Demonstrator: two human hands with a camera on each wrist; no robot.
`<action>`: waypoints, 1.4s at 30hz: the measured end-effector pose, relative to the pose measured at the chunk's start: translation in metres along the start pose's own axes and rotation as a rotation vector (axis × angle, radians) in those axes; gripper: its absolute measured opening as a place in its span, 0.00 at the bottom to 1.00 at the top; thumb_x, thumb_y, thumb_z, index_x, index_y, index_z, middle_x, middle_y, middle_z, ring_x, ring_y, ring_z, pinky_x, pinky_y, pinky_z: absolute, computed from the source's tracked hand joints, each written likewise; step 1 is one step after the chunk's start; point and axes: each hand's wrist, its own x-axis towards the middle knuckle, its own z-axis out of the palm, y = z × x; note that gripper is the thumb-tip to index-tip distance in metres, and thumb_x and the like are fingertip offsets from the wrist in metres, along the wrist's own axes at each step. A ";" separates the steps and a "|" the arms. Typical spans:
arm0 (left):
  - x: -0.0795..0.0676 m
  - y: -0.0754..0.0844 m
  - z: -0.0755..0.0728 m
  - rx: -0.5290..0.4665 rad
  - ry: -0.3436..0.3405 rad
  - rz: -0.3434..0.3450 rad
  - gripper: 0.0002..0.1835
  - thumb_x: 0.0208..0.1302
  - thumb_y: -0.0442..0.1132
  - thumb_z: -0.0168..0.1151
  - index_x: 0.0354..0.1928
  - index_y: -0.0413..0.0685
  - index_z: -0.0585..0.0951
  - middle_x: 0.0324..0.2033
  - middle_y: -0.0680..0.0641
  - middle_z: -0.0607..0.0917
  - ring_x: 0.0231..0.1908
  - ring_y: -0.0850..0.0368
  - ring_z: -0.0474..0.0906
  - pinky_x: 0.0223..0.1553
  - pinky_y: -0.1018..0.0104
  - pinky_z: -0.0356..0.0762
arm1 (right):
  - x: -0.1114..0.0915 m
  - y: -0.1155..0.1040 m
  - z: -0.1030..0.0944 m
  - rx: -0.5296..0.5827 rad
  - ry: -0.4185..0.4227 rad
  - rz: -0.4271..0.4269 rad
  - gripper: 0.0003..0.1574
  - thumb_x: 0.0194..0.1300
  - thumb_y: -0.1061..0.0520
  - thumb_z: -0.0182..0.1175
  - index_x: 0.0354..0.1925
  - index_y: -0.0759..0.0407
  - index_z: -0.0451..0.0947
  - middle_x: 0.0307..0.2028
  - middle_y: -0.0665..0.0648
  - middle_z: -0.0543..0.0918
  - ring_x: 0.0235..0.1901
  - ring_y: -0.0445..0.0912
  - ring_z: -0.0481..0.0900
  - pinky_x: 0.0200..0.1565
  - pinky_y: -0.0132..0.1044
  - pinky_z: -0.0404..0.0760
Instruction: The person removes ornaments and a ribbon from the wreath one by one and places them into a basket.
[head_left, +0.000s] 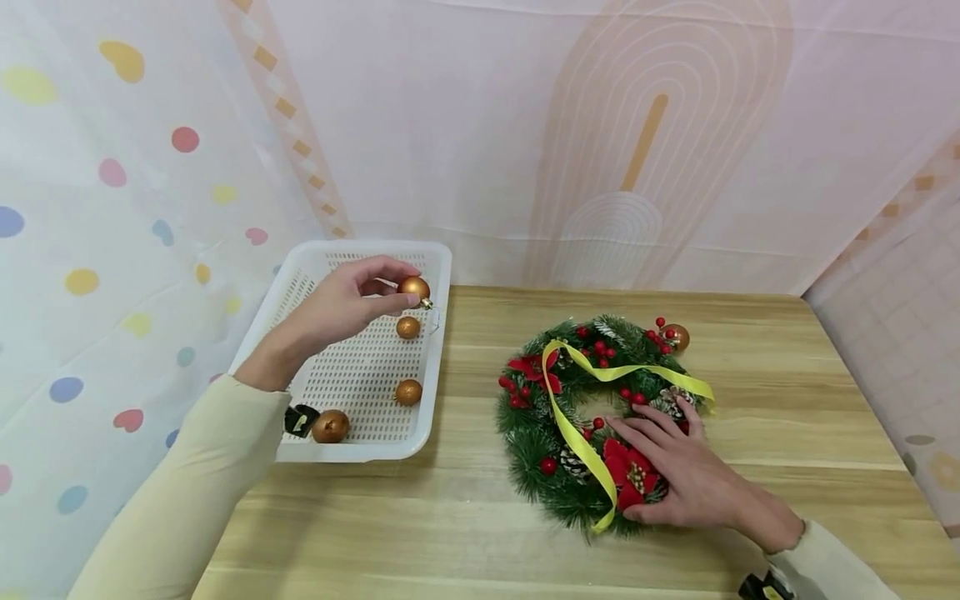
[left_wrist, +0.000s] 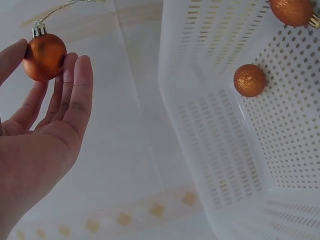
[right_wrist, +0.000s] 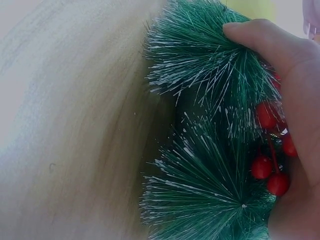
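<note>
Over the white basket, my left hand [head_left: 348,304] pinches a shiny copper-gold Christmas ball [head_left: 414,289] between thumb and fingers. In the left wrist view the ball [left_wrist: 45,57] shows its metal cap, with a thin gold cord at the top. My right hand [head_left: 693,475] holds the green Christmas wreath [head_left: 536,467] at its front right, fingers and thumb spread across the ring beside a red poinsettia [head_left: 630,475]. A yellow ribbon [head_left: 570,425] lies loosely over the wreath. In the right wrist view, the thumb [right_wrist: 260,37] lies on pine needles near red berries [right_wrist: 265,167].
The perforated white basket [head_left: 438,358] stands at the left of the wooden table [head_left: 480,542]. Several copper-gold balls lie in it, including a glittery one [head_left: 408,392]. Another ball [head_left: 677,337] sits at the wreath's back right edge. A patterned cloth [head_left: 450,125] hangs behind.
</note>
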 end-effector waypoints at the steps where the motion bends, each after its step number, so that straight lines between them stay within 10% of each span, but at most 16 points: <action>1: -0.001 -0.002 -0.001 -0.007 0.001 -0.004 0.20 0.57 0.53 0.65 0.50 0.58 0.78 0.45 0.53 0.81 0.44 0.56 0.77 0.43 0.59 0.72 | 0.000 0.000 0.000 -0.002 -0.002 0.001 0.62 0.44 0.20 0.59 0.70 0.48 0.57 0.59 0.51 0.71 0.63 0.53 0.60 0.61 0.66 0.37; 20: -0.026 -0.044 -0.025 0.048 0.008 -0.109 0.21 0.57 0.55 0.64 0.50 0.58 0.76 0.44 0.52 0.81 0.42 0.57 0.79 0.44 0.63 0.77 | 0.001 0.001 -0.001 -0.002 -0.010 0.005 0.63 0.42 0.23 0.62 0.69 0.50 0.58 0.59 0.50 0.70 0.63 0.52 0.60 0.61 0.66 0.36; 42: -0.032 -0.058 -0.029 0.027 -0.006 -0.160 0.25 0.57 0.55 0.64 0.54 0.55 0.74 0.46 0.50 0.81 0.43 0.57 0.80 0.44 0.64 0.77 | 0.000 0.001 0.000 0.004 -0.006 0.002 0.62 0.44 0.21 0.59 0.69 0.50 0.58 0.60 0.50 0.70 0.64 0.53 0.59 0.61 0.66 0.37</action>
